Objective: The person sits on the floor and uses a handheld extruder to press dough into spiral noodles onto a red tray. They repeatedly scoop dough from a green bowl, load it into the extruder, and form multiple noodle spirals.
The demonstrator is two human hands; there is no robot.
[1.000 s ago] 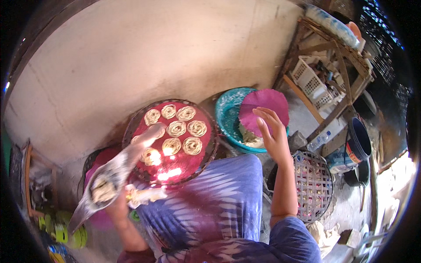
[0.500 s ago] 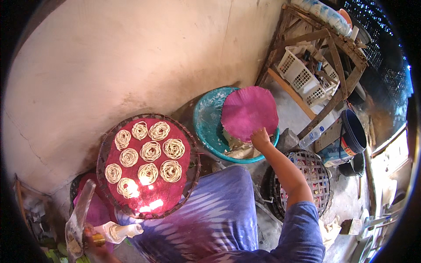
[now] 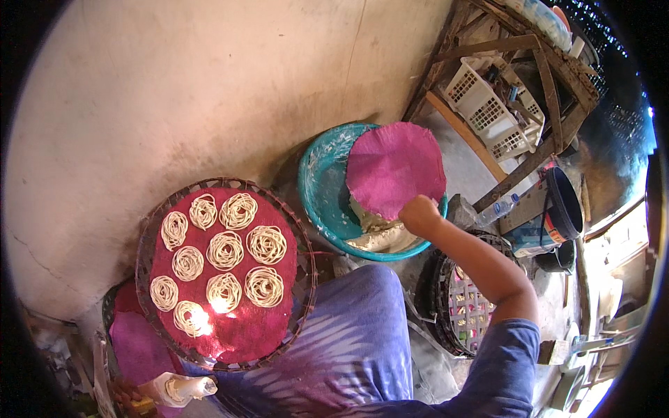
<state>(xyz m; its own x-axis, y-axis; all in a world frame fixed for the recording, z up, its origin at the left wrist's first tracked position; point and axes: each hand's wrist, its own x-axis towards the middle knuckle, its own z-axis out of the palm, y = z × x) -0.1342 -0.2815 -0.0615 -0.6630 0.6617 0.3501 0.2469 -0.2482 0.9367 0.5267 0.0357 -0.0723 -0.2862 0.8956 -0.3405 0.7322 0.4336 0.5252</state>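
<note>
My right hand (image 3: 418, 217) has its fingers closed on the lower edge of a round pink cloth (image 3: 394, 164), which covers pale dough (image 3: 382, 238) in a teal basin (image 3: 320, 188). At the lower left, my left hand (image 3: 131, 396), partly cut off, grips a white piping press (image 3: 178, 389) with pale dough at its tip. Beside it, a round woven tray (image 3: 144, 272) rests at my lap, lined with red cloth (image 3: 216, 327) bearing several coiled nests of pale noodle strands (image 3: 224, 250).
A plain wall (image 3: 174, 83) rises behind. At right stand a wooden rack (image 3: 550, 97) with a white crate (image 3: 474, 97), a water bottle (image 3: 503, 205), a dark bucket (image 3: 563, 198) and a covered woven basket (image 3: 470, 313). More pink cloth (image 3: 139, 345) lies left of the tray.
My right hand has gone from raised and open to closed on the pink cloth's edge. The press in my left hand has swung down to the lower left; the view has shifted.
</note>
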